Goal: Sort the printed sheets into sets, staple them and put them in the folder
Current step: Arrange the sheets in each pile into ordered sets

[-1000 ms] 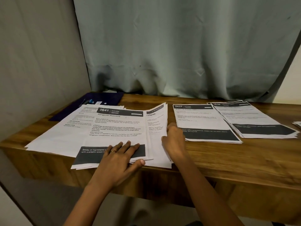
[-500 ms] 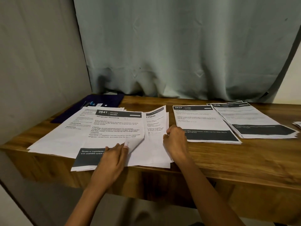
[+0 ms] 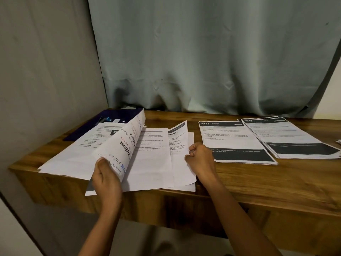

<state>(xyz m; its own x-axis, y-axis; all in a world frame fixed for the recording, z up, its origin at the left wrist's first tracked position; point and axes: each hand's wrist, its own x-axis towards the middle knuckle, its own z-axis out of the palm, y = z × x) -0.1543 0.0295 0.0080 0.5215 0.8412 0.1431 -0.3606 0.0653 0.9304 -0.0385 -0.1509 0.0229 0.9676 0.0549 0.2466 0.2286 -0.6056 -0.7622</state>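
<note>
At the far left, the dark folder (image 3: 118,115) lies at the back corner of the table (image 3: 239,183), partly under the spread of sheets (image 3: 73,154). None of the sorted pages are in it yet, so I judge you are early in the job, at the sorting. Small things lie on it, too small to name.

Your left hand (image 3: 107,182) grips the near edge of the top sheet (image 3: 121,143), thumb on top and fingers behind. The sheet curls up and over so that its handwritten back faces you. Turn it by that one edge, and feel with your thumb that only a single sheet has come up. Two stuck together would put a page in the wrong set. Read the heading of the sheet underneath (image 3: 153,159) before you lay the lifted one down, then set it square on its matching pile.

Just to the right, the folded sheet (image 3: 178,141) headed "Plants" lies with its crease raised. Flatten it before stacking, or it will throw a set out of line for stapling.

Your right hand (image 3: 201,157) sits with fingers curled at that sheet's right edge. I cannot tell whether it pinches the paper or only rests there. Use it to pin the loose sheets, since they overhang the table's front edge and could slide off.

Further right, the pile headed 2437 (image 3: 232,139) and the fanned pile (image 3: 287,137) touch or slightly overlap. Make sure they don't mix.
</note>
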